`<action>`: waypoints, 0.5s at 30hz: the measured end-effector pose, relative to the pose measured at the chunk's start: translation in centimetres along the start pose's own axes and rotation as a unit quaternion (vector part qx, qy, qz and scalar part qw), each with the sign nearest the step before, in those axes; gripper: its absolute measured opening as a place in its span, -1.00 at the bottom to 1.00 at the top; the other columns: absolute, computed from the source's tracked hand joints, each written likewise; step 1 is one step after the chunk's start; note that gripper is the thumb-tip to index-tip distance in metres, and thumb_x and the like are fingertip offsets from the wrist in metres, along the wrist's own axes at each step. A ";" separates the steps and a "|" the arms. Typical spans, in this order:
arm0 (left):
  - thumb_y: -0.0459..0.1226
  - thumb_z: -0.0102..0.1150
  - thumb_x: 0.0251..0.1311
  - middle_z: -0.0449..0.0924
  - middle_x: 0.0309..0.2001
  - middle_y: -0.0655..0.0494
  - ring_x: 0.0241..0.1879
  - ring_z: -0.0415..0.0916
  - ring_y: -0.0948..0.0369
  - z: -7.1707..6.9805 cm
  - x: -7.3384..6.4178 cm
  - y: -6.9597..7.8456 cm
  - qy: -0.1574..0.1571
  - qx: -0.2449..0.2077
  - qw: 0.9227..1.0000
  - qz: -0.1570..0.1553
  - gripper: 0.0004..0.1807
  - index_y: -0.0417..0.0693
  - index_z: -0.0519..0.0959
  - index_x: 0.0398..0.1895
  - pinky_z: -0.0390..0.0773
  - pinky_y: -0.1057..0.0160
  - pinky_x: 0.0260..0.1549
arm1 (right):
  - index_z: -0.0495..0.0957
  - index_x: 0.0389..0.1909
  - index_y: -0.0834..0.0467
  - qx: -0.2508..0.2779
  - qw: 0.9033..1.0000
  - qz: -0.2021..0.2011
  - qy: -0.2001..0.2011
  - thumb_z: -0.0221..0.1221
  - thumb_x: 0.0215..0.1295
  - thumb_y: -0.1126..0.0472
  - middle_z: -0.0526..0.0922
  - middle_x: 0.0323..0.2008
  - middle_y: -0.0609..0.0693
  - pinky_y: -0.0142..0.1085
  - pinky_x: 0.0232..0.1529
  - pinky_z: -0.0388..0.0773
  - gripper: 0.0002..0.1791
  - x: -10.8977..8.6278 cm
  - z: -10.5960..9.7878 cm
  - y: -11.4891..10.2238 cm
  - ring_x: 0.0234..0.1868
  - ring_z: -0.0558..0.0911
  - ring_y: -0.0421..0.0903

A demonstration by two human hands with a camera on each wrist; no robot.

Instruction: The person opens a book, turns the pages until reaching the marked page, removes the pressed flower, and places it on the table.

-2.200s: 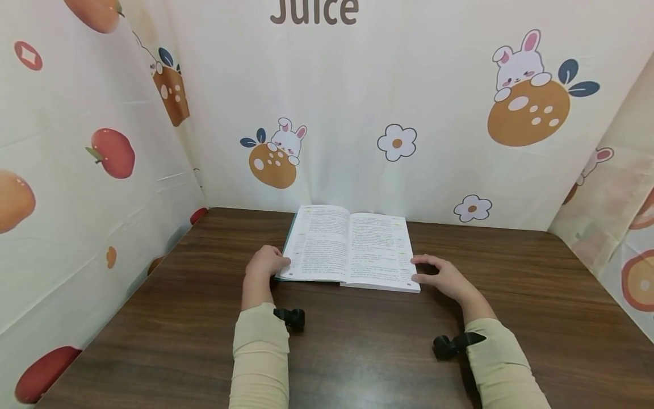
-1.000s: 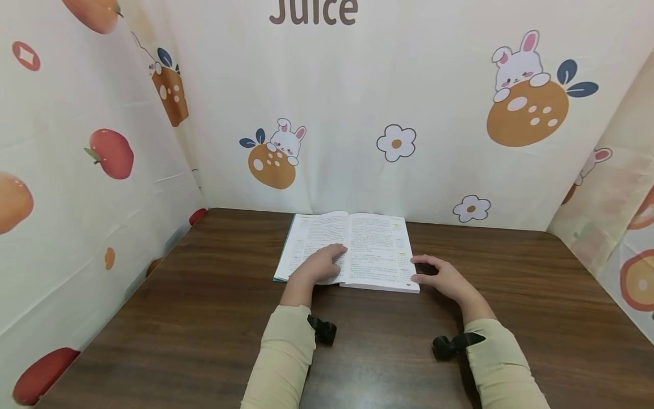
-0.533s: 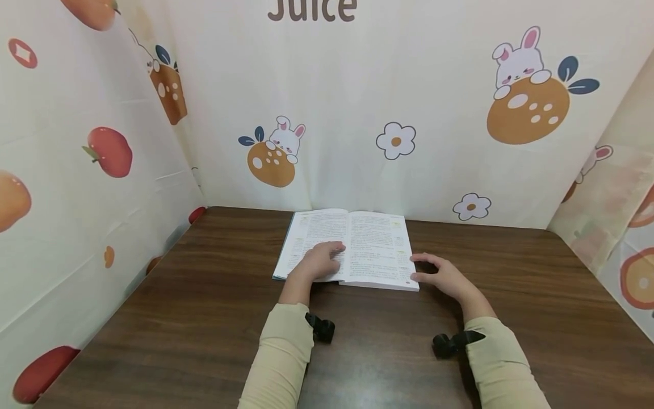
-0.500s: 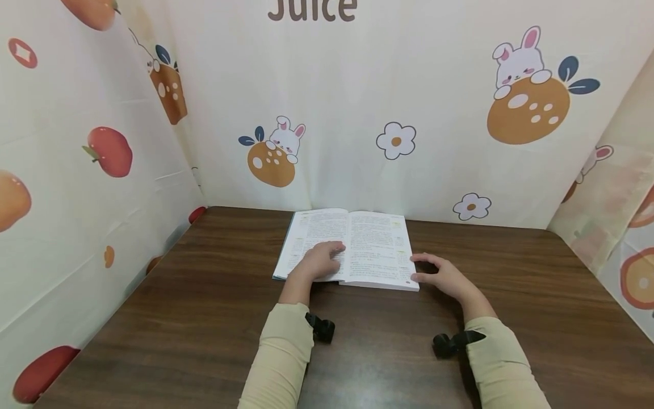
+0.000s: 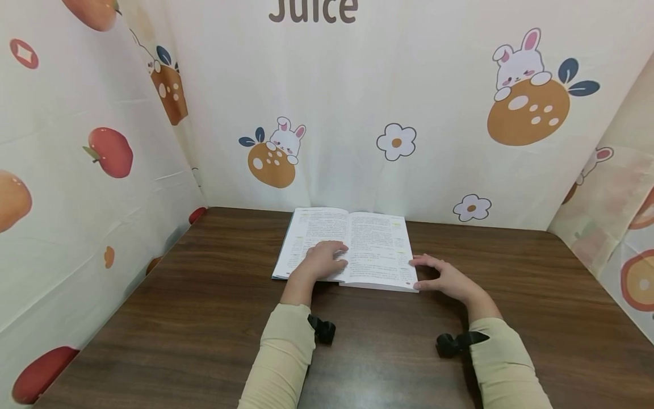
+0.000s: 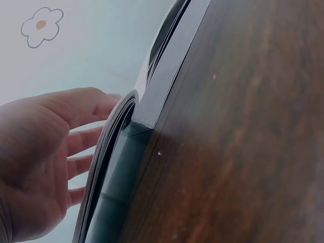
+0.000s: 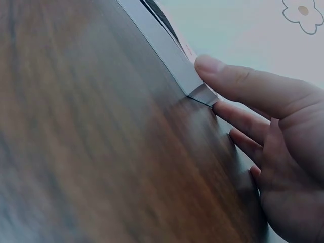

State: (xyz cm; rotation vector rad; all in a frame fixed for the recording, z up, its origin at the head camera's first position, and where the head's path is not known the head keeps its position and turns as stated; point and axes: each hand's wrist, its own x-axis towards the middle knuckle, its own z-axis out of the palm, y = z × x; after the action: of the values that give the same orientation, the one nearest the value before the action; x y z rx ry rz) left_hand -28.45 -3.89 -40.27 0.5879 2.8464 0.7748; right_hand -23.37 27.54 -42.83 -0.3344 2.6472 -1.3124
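A thick open book [image 5: 377,250] lies at the back of the table, its printed pages facing up. My left hand [image 5: 323,258] rests on the lower part of the left page, fingers reaching toward the middle fold. In the left wrist view, that hand [image 6: 40,157] shows its fingers extended over the curved page stack [image 6: 114,119]. My right hand [image 5: 443,277] is at the book's right edge, fingertips against the side and thumb at the near corner. In the right wrist view, the thumb [image 7: 228,76] is at the page corner, with the other fingers spread along the side.
A dark brown wooden table [image 5: 204,318] bears the book. Behind it hangs a white cloth [image 5: 337,102] printed with rabbits, fruit and flowers, its lower edge close to the book's far side. More printed cloth [image 5: 71,227] stands along the left side.
My left hand has moved right from the book's left edge onto the left page, then stayed there. Lately my right thumb has shifted slightly toward the near corner.
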 end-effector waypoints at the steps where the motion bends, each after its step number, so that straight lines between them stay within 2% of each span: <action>1: -0.15 0.12 0.18 0.40 0.19 0.12 0.26 0.19 0.10 0.0 0.0 0.0 0.002 0.002 1.000 -0.002 -0.59 0.05 0.50 0.12 0.09 -0.03 0.19 | 0.45 0.13 0.12 -0.001 1.000 0.001 0.000 0.38 -0.06 0.02 0.15 0.34 0.23 0.26 0.21 -0.36 -0.33 0.0 0.0 0.0 0.38 -0.10 0.24; 10: -0.14 0.09 0.21 0.40 0.19 0.14 0.25 0.15 0.06 -0.2 -0.1 0.5 0.013 0.025 1.000 -0.009 -0.61 0.09 0.49 0.12 0.08 -0.03 0.16 | 0.48 0.09 0.11 -0.016 1.000 0.006 0.018 0.35 -0.01 -0.04 0.22 0.32 0.18 0.27 0.20 -0.20 -0.38 0.1 0.3 0.0 0.38 -0.05 0.24; 15: -0.16 0.08 0.22 0.43 0.16 0.12 0.24 0.18 0.07 -0.2 0.1 0.9 0.012 0.038 0.999 0.017 -0.63 0.08 0.51 0.10 0.12 0.04 0.19 | 0.51 0.03 0.11 -0.012 0.999 0.004 0.031 0.33 0.01 -0.04 0.29 0.28 0.16 0.23 0.21 -0.11 -0.44 0.2 0.4 0.1 0.37 0.00 0.23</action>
State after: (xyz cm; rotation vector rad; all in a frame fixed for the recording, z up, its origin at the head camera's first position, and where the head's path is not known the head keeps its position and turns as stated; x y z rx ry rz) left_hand -28.28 -3.25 -39.65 0.6437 2.9064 0.6859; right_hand -23.43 27.19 -43.15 -0.2919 2.7147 -1.3097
